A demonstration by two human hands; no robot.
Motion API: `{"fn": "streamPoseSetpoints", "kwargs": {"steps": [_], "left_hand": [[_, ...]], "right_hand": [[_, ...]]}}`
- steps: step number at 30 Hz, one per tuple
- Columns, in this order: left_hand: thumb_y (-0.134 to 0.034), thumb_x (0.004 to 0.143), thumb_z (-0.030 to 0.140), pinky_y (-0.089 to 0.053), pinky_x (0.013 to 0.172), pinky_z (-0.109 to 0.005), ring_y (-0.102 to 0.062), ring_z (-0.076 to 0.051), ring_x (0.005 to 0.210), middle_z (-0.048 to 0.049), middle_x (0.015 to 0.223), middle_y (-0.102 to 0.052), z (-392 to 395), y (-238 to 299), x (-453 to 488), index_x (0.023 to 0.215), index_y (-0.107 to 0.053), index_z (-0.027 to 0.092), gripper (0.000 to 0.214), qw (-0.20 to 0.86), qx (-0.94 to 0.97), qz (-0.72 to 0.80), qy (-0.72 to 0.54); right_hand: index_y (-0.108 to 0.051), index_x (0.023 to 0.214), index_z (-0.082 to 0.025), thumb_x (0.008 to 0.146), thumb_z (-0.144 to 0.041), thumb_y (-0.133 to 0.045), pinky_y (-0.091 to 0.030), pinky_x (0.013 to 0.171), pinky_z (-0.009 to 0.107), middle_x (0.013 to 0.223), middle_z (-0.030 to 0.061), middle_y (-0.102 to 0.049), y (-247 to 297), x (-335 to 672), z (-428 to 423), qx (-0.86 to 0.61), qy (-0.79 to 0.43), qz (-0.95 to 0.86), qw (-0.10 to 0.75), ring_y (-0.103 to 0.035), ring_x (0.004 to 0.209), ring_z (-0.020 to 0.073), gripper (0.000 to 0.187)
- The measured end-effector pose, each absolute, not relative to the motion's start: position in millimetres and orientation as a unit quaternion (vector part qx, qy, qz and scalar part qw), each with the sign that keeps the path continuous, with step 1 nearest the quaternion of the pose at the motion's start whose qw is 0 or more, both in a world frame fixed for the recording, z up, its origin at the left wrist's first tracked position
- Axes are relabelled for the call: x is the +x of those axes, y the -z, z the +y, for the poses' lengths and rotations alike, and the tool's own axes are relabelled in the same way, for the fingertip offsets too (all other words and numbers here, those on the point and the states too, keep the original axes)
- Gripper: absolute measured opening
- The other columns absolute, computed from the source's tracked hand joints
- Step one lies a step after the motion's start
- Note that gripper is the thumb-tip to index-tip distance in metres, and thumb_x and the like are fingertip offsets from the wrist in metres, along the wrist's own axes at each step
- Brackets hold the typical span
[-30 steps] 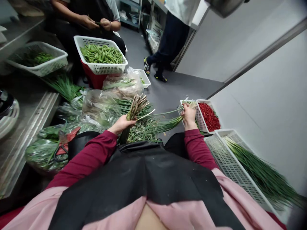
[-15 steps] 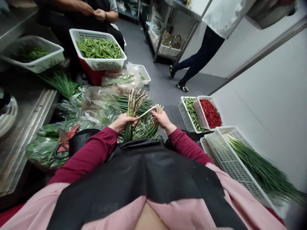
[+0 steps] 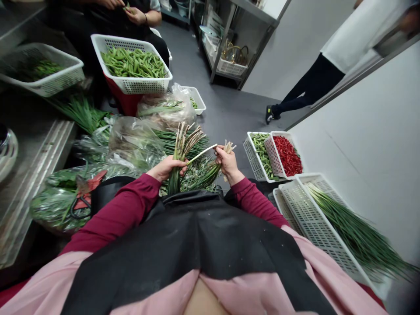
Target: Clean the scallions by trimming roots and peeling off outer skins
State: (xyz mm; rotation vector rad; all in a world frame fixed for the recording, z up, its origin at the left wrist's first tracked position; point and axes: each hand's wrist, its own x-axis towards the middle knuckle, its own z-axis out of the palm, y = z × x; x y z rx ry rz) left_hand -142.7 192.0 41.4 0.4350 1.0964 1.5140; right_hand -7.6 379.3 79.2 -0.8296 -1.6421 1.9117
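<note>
My left hand (image 3: 169,168) is closed round an upright bunch of scallions (image 3: 180,146), whose brown, unpeeled ends point away from me and whose green leaves hang toward my lap. Between my hands stretches a single pale scallion stalk (image 3: 202,153). The thumb and fingertips of my right hand (image 3: 227,162) pinch its white end. In the same hand is a smaller bunch of scallions (image 3: 215,171) with whitish, clean ends. Loose peelings and green leaves (image 3: 200,168) lie below and behind my hands.
Clear plastic bags of greens (image 3: 134,140) lie ahead and left, with red-handled scissors (image 3: 85,192) on one. White baskets hold green pods (image 3: 133,63), red chillies (image 3: 286,153) and long scallions (image 3: 344,223). A co-worker's hands (image 3: 131,13) work beyond; another person (image 3: 315,83) walks at right.
My right hand has moved a little to the right, and more of the pale stalk shows between my hands. The walking person has gone further right.
</note>
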Motion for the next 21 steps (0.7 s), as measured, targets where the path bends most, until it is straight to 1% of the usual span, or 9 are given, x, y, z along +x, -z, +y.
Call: {"fn": "streamPoseSetpoints", "kwargs": {"steps": [3, 7, 9, 14, 21], "left_hand": [[-0.074, 0.06, 0.025, -0.043, 0.049, -0.024, -0.053, -0.011, 0.045, -0.0014, 0.055, -0.059, 192.4, -40.6, -142.3, 0.075, -0.059, 0.011, 0.025, 0.57, 0.183, 0.473, -0.647], [-0.074, 0.06, 0.025, -0.042, 0.048, -0.024, -0.053, -0.011, 0.046, -0.0016, 0.055, -0.059, 193.2, -39.3, -140.8, 0.076, -0.06, 0.012, 0.025, 0.573, 0.186, 0.476, -0.641], [-0.074, 0.06, 0.025, -0.041, 0.047, -0.023, -0.053, -0.011, 0.046, -0.0016, 0.055, -0.059, 193.1, -39.2, -140.1, 0.076, -0.059, 0.012, 0.026, 0.576, 0.187, 0.477, -0.636], [-0.074, 0.06, 0.025, -0.042, 0.048, -0.023, -0.053, -0.011, 0.046, -0.0013, 0.055, -0.059, 191.6, -40.8, -140.3, 0.076, -0.059, 0.012, 0.026, 0.58, 0.185, 0.48, -0.632], [-0.074, 0.06, 0.025, -0.041, 0.047, -0.023, -0.052, -0.011, 0.047, -0.001, 0.055, -0.058, 191.3, -39.2, -140.8, 0.077, -0.059, 0.013, 0.026, 0.58, 0.185, 0.48, -0.631]], "right_hand": [[-0.059, 0.089, -0.017, 0.062, -0.042, -0.072, -0.026, 0.038, 0.021, 0.063, -0.0038, -0.055, -77.4, -6.8, 376.5, -0.299, -0.714, -0.594, 0.221, -0.03, 0.039, 0.0019, 0.039], [-0.054, 0.075, -0.018, 0.056, -0.044, -0.078, -0.028, 0.037, 0.021, 0.058, -0.0041, -0.052, -74.4, -10.1, 364.7, -0.314, -0.709, -0.595, 0.21, -0.032, 0.04, 0.0032, 0.04], [-0.053, 0.072, -0.018, 0.055, -0.044, -0.079, -0.029, 0.038, 0.021, 0.057, -0.0042, -0.051, -74.4, -11.6, 361.5, -0.311, -0.707, -0.6, 0.21, -0.033, 0.041, 0.0036, 0.041], [-0.056, 0.069, -0.016, 0.059, -0.043, -0.076, -0.029, 0.039, 0.022, 0.057, -0.0027, -0.052, -75.1, -10.0, 364.2, -0.292, -0.684, -0.635, 0.21, -0.036, 0.041, 0.0048, 0.035], [-0.06, 0.07, -0.016, 0.065, -0.041, -0.071, -0.033, 0.048, 0.022, 0.061, -0.0011, -0.053, -76.7, -6.1, 367.3, -0.261, -0.646, -0.685, 0.212, -0.04, 0.051, 0.0075, 0.028]]}}
